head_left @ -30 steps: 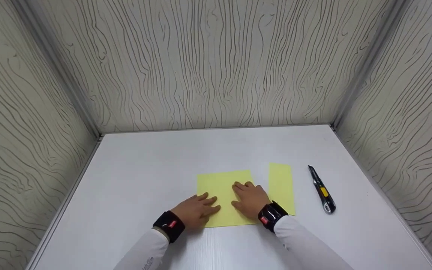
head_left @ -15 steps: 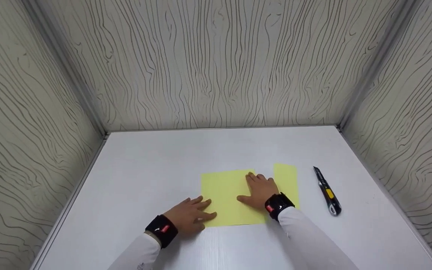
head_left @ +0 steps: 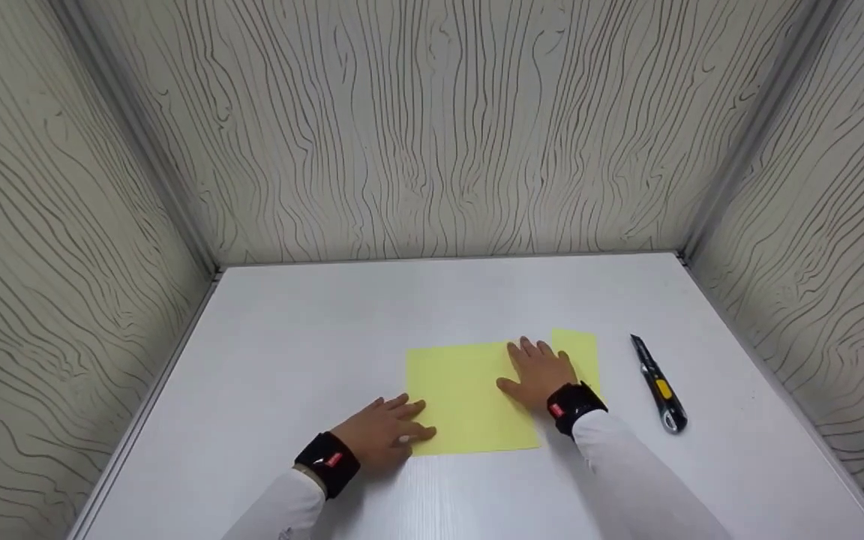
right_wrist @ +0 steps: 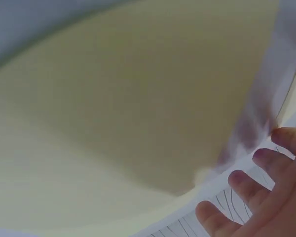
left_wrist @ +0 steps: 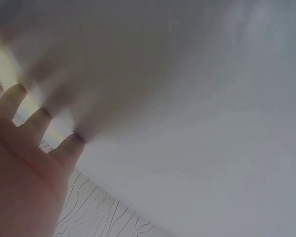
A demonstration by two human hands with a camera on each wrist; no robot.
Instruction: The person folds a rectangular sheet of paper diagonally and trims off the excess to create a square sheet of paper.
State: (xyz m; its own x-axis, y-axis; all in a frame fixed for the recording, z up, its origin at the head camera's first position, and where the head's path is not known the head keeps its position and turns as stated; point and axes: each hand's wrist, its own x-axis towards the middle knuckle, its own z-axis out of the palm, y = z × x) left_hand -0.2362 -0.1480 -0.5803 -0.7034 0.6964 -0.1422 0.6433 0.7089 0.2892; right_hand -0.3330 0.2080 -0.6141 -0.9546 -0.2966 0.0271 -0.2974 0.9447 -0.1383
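Observation:
A yellow sheet of paper point(head_left: 466, 405) lies flat on the white table in the head view. My left hand point(head_left: 378, 435) rests with spread fingers on its lower left edge. Over by the sheet's upper right edge, my right hand point(head_left: 539, 377) lies with fingers extended, partly covering the gap to a narrow yellow paper strip point(head_left: 578, 352). The strip's lower part is hidden behind that hand and wrist. In the left wrist view, the left hand point(left_wrist: 27, 163) shows straight fingers touching down. Separated, holding nothing, are the fingers of the right hand point(right_wrist: 266, 187) in the right wrist view.
A black utility knife point(head_left: 661, 386) with a yellow slider lies right of the strip, its tip pointing away from me. Wood-grain panels point(head_left: 432, 135) enclose the white table point(head_left: 312, 315) at the back and both sides.
My right hand has slid rightward across the sheet to its right edge, its fingers spreading. The left hand has eased slightly toward the sheet's left edge. The whole view has shifted a little.

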